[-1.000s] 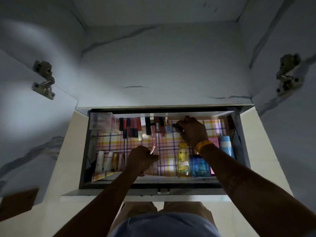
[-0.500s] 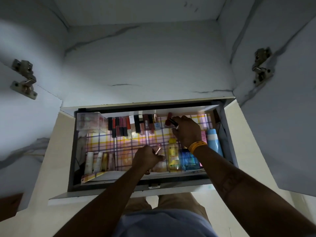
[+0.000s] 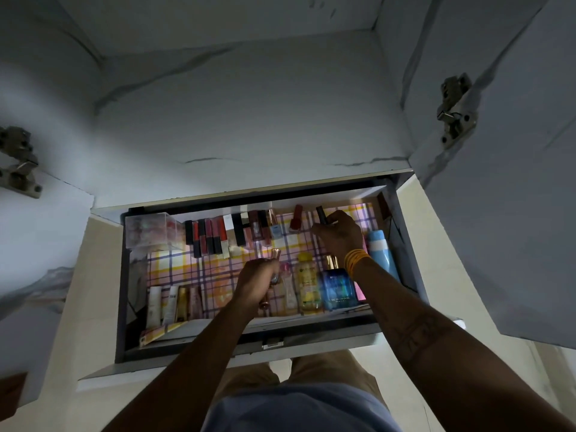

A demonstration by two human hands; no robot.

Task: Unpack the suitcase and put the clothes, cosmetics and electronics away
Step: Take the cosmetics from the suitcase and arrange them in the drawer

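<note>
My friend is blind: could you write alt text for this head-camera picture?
A person's two hands reach into an open drawer of cosmetics: the right hand holds a dark tube near the back row, the left hand grips small rose-gold tubes. A yellow bottle and blue perfume bottle stand between the forearms.

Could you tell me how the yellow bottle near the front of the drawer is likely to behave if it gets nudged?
The yellow bottle looks like smooth clear plastic, so it is probably rigid and a little slippery. It seems to lie on its side on the checked liner, so it may roll slightly. The blue perfume bottle close beside it would likely stop it.
</note>
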